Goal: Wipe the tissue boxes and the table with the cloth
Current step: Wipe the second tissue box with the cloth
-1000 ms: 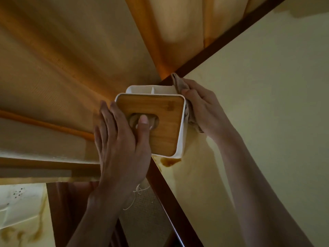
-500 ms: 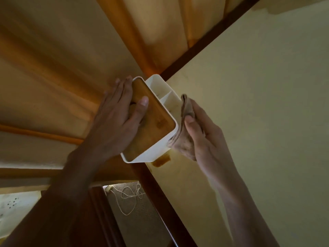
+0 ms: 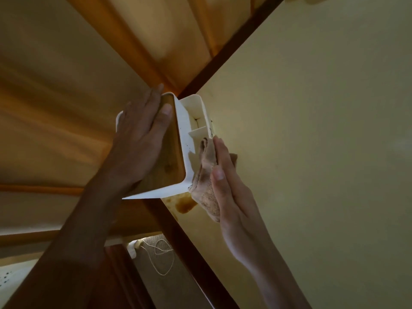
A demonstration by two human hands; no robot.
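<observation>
Meanwhile left hand [image 3: 142, 139] grips tilted tissue box [image 3: 185, 152]; right hand [image 3: 231, 188], fingers straight, presses cloth [image 3: 206, 175] against it.

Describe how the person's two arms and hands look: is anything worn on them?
Both forearms are bare as far as the picture shows; no sleeve is visible on either. The left hand and the right hand wear no gloves. No ring, watch or bracelet can be seen on the fingers or wrists. The nails are short and unpainted. The left arm lies in shadow, so small details there are hard to tell.
</observation>
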